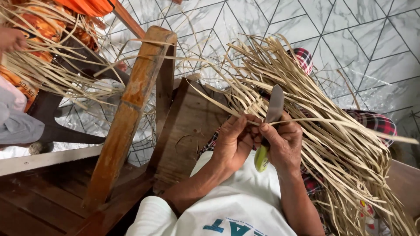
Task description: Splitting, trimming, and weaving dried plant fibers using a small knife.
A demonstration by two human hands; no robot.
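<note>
Right hand grips a flat-bladed knife with a green handle. Left hand pinches a thin, pale, fibrous cane strip against the blade; a loose strip bundle lies across the lap.

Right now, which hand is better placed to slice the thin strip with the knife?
The right hand: it already grips the green-handled knife, blade up against the thin pale cane strip. The left hand only pinches that strip beside the blade.

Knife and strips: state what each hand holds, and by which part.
The right hand holds the knife by its green handle, blade pointing up. The left hand pinches a thin pale strip against the blade, near its end.
</note>
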